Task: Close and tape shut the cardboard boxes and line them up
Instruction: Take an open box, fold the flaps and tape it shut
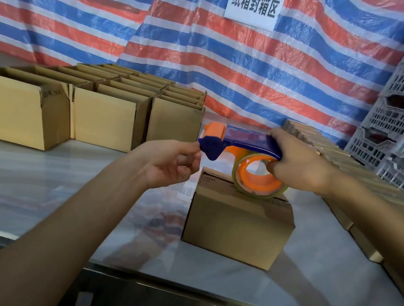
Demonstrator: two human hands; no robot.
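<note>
A small brown cardboard box (238,221) sits closed just right of the frame's centre, a blue-and-orange tape dispenser (248,144) level above it with its clear roll at the top seam, and open-topped boxes (104,116) stand in rows at middle left.

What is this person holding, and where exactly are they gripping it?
A tape dispenser. The right hand grips its blue handle at the rear, and the left hand pinches its blue front end.

left arm: bare, reaching forward | left hand (167,164): palm up, fingers (191,153) pinch front tip of tape dispenser (246,139) | right arm: bare, extended from right | right hand (298,165): curled round its handle
</note>
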